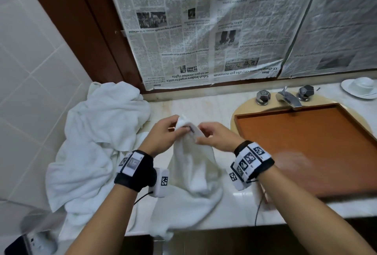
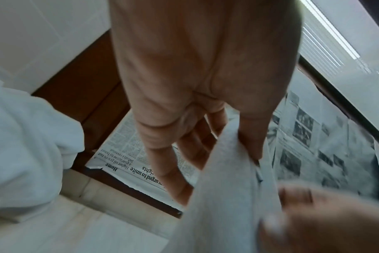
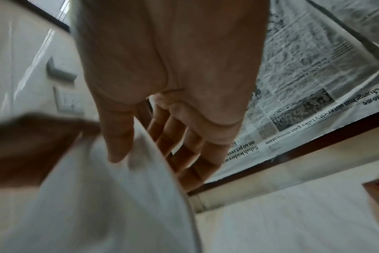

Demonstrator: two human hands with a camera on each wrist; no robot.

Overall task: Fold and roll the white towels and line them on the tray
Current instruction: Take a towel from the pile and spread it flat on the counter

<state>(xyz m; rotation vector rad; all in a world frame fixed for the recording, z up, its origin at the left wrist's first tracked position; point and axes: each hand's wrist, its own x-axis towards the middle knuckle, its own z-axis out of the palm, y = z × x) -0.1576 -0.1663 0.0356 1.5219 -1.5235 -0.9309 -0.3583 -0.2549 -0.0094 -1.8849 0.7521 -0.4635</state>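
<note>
A white towel (image 1: 191,169) hangs from both hands above the marble counter, and its lower end lies crumpled at the counter's front edge. My left hand (image 1: 181,130) pinches the towel's top corner, thumb on one side of the cloth (image 2: 225,196) and fingers on the other. My right hand (image 1: 201,135) pinches the same top edge just to the right, thumb on the towel (image 3: 119,196) and fingers behind it. A small label shows between the two hands. The brown tray (image 1: 306,152) lies over the sink at the right with nothing on it.
A heap of white towels (image 1: 98,132) fills the counter's left end against the tiled wall. Chrome tap (image 1: 287,97) and knobs stand behind the tray. A white cup on a saucer (image 1: 361,87) is at the far right. Newspaper (image 1: 204,30) covers the mirror.
</note>
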